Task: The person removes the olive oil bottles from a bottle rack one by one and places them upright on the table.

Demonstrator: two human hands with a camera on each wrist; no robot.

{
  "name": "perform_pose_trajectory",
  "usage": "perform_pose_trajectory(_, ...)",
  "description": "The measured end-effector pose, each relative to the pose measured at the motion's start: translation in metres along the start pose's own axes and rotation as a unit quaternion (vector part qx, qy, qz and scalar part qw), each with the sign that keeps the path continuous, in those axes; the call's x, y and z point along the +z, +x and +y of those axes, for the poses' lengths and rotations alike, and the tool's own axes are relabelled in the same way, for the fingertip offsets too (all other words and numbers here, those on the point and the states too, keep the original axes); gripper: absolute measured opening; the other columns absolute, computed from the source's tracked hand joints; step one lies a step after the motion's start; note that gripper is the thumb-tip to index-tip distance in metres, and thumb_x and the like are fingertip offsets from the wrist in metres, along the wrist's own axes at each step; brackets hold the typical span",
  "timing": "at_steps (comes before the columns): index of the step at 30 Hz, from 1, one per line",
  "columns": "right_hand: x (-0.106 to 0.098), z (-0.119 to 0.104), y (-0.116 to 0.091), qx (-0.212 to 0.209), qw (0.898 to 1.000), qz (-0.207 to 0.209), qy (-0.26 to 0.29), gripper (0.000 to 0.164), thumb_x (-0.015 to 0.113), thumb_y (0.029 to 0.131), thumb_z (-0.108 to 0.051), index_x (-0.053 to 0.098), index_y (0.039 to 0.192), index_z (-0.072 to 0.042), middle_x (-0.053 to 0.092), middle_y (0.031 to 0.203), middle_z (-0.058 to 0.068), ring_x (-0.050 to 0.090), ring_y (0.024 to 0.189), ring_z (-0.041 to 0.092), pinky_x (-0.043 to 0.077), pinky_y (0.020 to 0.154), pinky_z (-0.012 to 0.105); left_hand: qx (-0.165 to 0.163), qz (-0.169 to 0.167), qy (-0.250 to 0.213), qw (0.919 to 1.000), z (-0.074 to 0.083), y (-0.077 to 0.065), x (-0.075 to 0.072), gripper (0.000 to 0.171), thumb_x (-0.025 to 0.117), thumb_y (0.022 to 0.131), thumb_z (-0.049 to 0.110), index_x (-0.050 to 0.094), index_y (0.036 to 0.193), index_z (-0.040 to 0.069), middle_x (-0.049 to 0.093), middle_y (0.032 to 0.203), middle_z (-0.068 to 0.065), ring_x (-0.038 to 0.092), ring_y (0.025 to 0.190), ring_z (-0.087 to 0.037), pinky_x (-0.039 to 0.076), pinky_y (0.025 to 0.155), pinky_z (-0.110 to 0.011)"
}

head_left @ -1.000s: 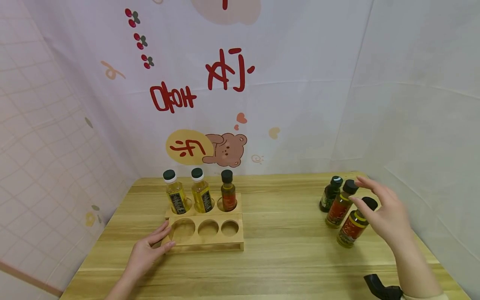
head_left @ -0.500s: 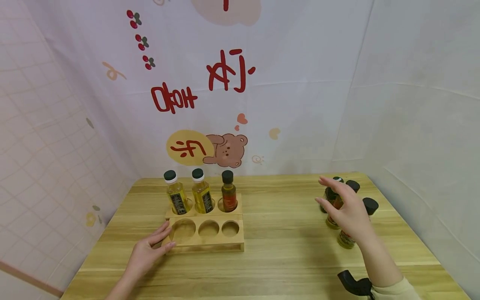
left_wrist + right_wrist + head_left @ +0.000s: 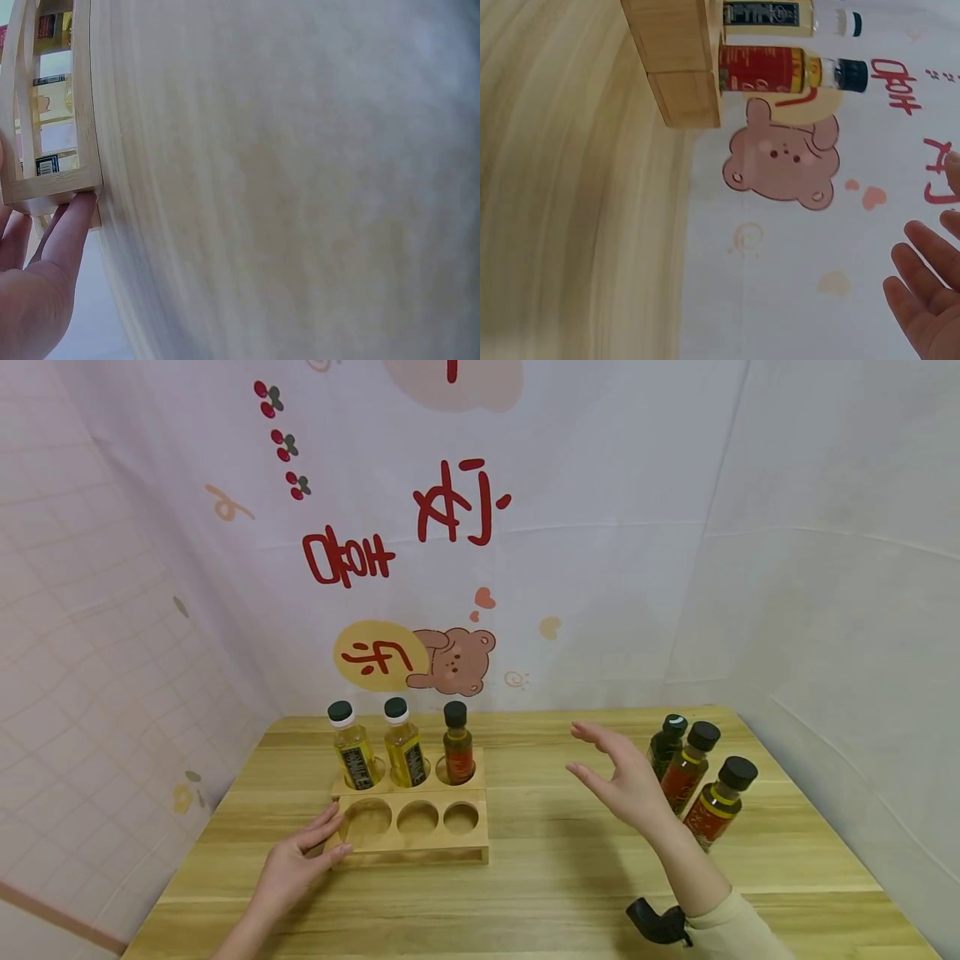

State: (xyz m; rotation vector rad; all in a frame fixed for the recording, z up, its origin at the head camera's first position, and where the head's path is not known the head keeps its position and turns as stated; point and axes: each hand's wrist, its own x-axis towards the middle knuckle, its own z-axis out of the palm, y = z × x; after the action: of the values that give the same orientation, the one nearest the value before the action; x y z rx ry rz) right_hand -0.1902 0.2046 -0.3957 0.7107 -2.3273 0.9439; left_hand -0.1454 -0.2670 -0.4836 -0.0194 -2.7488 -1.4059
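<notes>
My left hand [image 3: 296, 860] holds the left end of a two-tier wooden bottle rack [image 3: 468, 837], thumb at the front corner and fingers along its side. In the left wrist view, the fingers [image 3: 71, 232] touch the rack's end panel [image 3: 49, 187]. Two pale-yellow oil bottles [image 3: 356, 760] with green caps and a darker red-labelled bottle [image 3: 457, 752] stand in the back row. The front row's round holes hold nothing. My right hand [image 3: 626, 781] is above the table, right of the rack, fingers spread from the thumb and holding nothing.
On the right of the table stand a small dark-green bottle [image 3: 666, 745] and two red-labelled bottles [image 3: 712, 810] with black caps, partly behind my right hand and forearm. A white printed cloth [image 3: 600, 568] hangs behind the table.
My right hand has moved left, from beside the bottles on the right towards the rack, with nothing in it. My left hand and the rack stay put.
</notes>
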Motion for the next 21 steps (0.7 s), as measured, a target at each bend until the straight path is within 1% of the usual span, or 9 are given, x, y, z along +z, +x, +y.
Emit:
perform_pose_trajectory(3, 0.011, -0.002, 0.005, -0.004, 1.0, -0.013, 0.011, 0.058, 0.081, 0.083, -0.008, 0.058, 0.136, -0.004, 0.066, 0.125, 0.012, 0.06, 0.114, 0.032, 0.05, 0.09, 0.052, -0.001, 0.001, 0.003, 1.0, 0.0, 0.0, 0.0, 0.059, 0.078, 0.087, 0.032, 0.06, 0.137, 0.008, 0.045, 0.149, 0.0, 0.04, 0.137, -0.026, 0.046, 0.101, -0.035)
perform_pose_trajectory(5, 0.019, -0.004, 0.009, -0.004, 1.0, -0.023, 0.015, 0.059, 0.081, 0.084, -0.011, 0.057, 0.138, -0.004, 0.066, 0.125, 0.011, 0.06, 0.114, 0.031, 0.05, 0.09, 0.052, 0.0, 0.001, 0.003, 1.0, 0.0, 0.0, -0.001, 0.059, 0.078, 0.087, 0.033, 0.06, 0.137, 0.008, 0.045, 0.15, 0.0, 0.04, 0.137, -0.026, 0.044, 0.102, -0.04)
perform_pose_trajectory(9, 0.035, -0.007, 0.017, 0.0, 0.999, -0.04, 0.028, 0.061, 0.08, 0.085, -0.014, 0.055, 0.14, -0.006, 0.066, 0.125, 0.011, 0.06, 0.117, 0.029, 0.048, 0.094, 0.052, 0.0, 0.002, 0.004, 1.0, 0.0, 0.0, -0.001, 0.059, 0.078, 0.086, 0.033, 0.06, 0.137, 0.008, 0.045, 0.149, 0.0, 0.04, 0.137, -0.025, 0.044, 0.098, -0.021)
perform_pose_trajectory(11, 0.042, -0.009, 0.021, -0.002, 0.998, -0.044, 0.037, 0.062, 0.08, 0.085, -0.014, 0.054, 0.141, -0.006, 0.066, 0.126, 0.011, 0.059, 0.118, 0.029, 0.047, 0.095, 0.052, 0.0, 0.002, 0.001, 1.0, 0.0, 0.0, -0.001, 0.059, 0.078, 0.086, 0.033, 0.06, 0.137, 0.008, 0.045, 0.15, 0.0, 0.04, 0.137, -0.026, 0.044, 0.096, -0.019)
perform_pose_trajectory(12, 0.045, -0.01, 0.023, -0.004, 0.998, -0.044, 0.039, 0.062, 0.08, 0.086, -0.014, 0.054, 0.141, -0.006, 0.066, 0.125, 0.011, 0.06, 0.118, 0.029, 0.048, 0.095, 0.052, 0.0, 0.001, -0.002, 1.0, 0.0, 0.0, -0.001, 0.059, 0.078, 0.086, 0.033, 0.06, 0.137, 0.008, 0.045, 0.15, 0.0, 0.04, 0.137, -0.026, 0.045, 0.096, -0.02)
perform_pose_trajectory(14, 0.052, -0.013, 0.027, -0.006, 0.998, -0.045, 0.044, 0.062, 0.08, 0.086, -0.014, 0.053, 0.142, -0.006, 0.066, 0.125, 0.011, 0.059, 0.118, 0.029, 0.048, 0.095, 0.051, 0.0, -0.001, -0.008, 1.0, 0.0, -0.001, 0.0, 0.059, 0.078, 0.087, 0.032, 0.06, 0.137, 0.007, 0.045, 0.15, -0.001, 0.039, 0.138, -0.027, 0.047, 0.099, -0.031)
perform_pose_trajectory(16, 0.057, -0.015, 0.031, -0.005, 0.998, -0.044, 0.051, 0.062, 0.08, 0.085, -0.013, 0.053, 0.142, -0.006, 0.066, 0.125, 0.011, 0.059, 0.118, 0.029, 0.048, 0.095, 0.05, 0.001, -0.001, -0.011, 0.9999, 0.0, -0.001, 0.0, 0.059, 0.078, 0.087, 0.032, 0.06, 0.137, 0.006, 0.045, 0.15, -0.001, 0.039, 0.138, -0.027, 0.046, 0.101, -0.042)
perform_pose_trajectory(17, 0.06, -0.016, 0.033, -0.004, 0.998, -0.044, 0.053, 0.063, 0.08, 0.085, -0.013, 0.053, 0.142, -0.006, 0.066, 0.125, 0.01, 0.06, 0.118, 0.029, 0.049, 0.095, 0.049, 0.001, -0.001, -0.013, 0.9999, 0.0, -0.001, 0.0, 0.059, 0.078, 0.087, 0.031, 0.06, 0.137, 0.006, 0.045, 0.15, -0.001, 0.039, 0.138, -0.028, 0.044, 0.101, -0.045)
perform_pose_trajectory(21, 0.071, -0.021, 0.04, 0.003, 0.997, -0.051, 0.062, 0.064, 0.08, 0.085, -0.013, 0.053, 0.142, -0.007, 0.065, 0.127, 0.011, 0.06, 0.118, 0.028, 0.05, 0.094, 0.048, 0.006, 0.001, -0.006, 1.0, -0.001, -0.001, 0.001, 0.059, 0.078, 0.087, 0.031, 0.059, 0.137, 0.007, 0.045, 0.15, -0.002, 0.042, 0.136, -0.028, 0.047, 0.098, -0.045)
